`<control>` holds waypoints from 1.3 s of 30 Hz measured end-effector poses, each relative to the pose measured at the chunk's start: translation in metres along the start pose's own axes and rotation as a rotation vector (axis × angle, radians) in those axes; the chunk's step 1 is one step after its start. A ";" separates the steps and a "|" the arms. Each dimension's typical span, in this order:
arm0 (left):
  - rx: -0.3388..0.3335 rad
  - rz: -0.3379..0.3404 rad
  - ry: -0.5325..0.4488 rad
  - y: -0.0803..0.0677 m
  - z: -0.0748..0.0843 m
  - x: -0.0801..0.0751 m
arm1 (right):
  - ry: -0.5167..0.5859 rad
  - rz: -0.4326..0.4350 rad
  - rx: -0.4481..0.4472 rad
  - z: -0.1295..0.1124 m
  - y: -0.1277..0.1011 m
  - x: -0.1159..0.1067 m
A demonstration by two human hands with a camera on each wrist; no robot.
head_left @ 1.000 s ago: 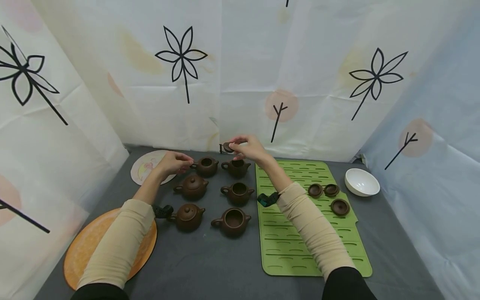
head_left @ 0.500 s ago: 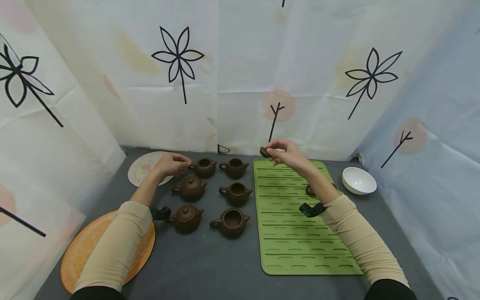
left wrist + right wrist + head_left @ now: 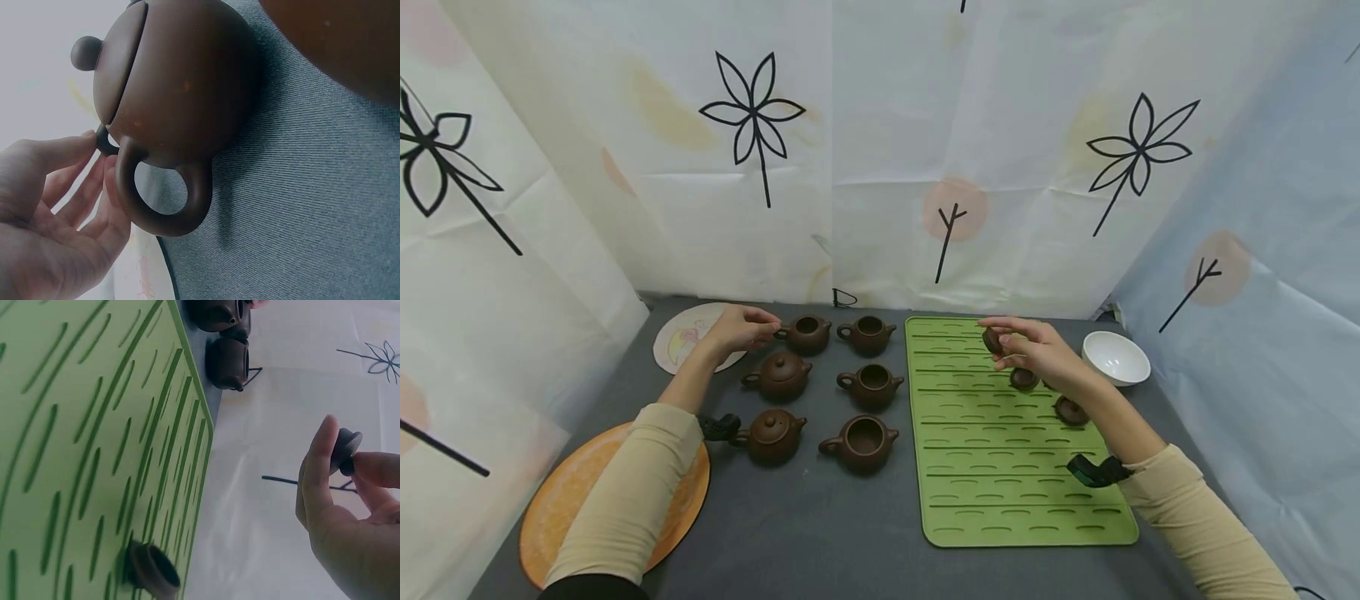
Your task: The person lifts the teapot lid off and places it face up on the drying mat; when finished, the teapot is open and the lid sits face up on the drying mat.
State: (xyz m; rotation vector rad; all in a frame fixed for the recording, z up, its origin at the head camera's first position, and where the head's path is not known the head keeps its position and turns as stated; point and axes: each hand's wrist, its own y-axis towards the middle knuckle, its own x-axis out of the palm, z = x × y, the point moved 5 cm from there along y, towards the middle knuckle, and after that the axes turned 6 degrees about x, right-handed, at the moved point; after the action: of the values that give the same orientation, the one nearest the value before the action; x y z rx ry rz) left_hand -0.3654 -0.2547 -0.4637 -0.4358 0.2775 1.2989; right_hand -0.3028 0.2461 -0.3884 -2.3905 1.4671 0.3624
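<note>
My left hand (image 3: 741, 329) pinches the handle of a brown lidless teapot (image 3: 807, 337) at the back. In the left wrist view that handle (image 3: 105, 142) lies between thumb and fingers, behind a lidded teapot (image 3: 200, 87). My right hand (image 3: 1037, 354) holds a small brown teapot lid (image 3: 992, 340) over the far part of the green mat (image 3: 985, 483). The right wrist view shows the lid (image 3: 344, 450) pinched between thumb and fingers. Other lids (image 3: 1024, 379) lie on the mat below the right hand, partly hidden by it.
Lidless teapots (image 3: 867, 337) stand in a column left of the mat, with two lidded teapots (image 3: 775, 437) further left. A white bowl (image 3: 1116, 358) sits at the right. An orange round placemat (image 3: 688, 500) and a pale round mat (image 3: 670, 333) lie at the left.
My right hand has carried the lid rightward from above the back teapots to over the green mat, and it is now lower. The left hand has stayed at the teapot handle.
</note>
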 end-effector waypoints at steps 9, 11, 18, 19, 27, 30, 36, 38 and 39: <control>0.025 0.011 0.015 0.000 -0.002 -0.001 | -0.035 0.041 0.045 0.024 -0.034 -0.011; 0.034 0.014 0.021 0.000 -0.001 -0.002 | -0.053 0.052 0.030 0.031 -0.040 -0.013; 0.056 0.033 0.033 -0.004 0.000 -0.002 | 0.035 -0.002 -0.034 0.050 -0.056 -0.014; 0.063 0.036 0.035 -0.005 0.000 -0.003 | 0.029 0.004 -0.033 0.053 -0.058 -0.014; 0.103 0.071 0.057 -0.021 0.006 -0.008 | 0.020 0.036 0.060 0.075 -0.070 -0.015; 0.118 0.077 0.075 -0.028 0.006 -0.009 | 0.001 0.049 0.090 0.083 -0.073 -0.013; 0.157 0.089 0.123 -0.043 0.008 -0.011 | -0.007 0.047 0.122 0.095 -0.070 -0.007; 0.163 0.094 0.139 -0.048 0.009 -0.011 | 0.000 0.042 0.134 0.098 -0.068 -0.006; 0.171 0.094 0.148 -0.051 0.009 -0.011 | 0.002 0.038 0.137 0.099 -0.067 -0.006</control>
State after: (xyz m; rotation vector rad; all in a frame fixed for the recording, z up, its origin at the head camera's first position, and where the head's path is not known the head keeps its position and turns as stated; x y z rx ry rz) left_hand -0.3195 -0.2708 -0.4429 -0.3773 0.5344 1.3249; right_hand -0.2507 0.3178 -0.4685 -2.2590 1.4900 0.2595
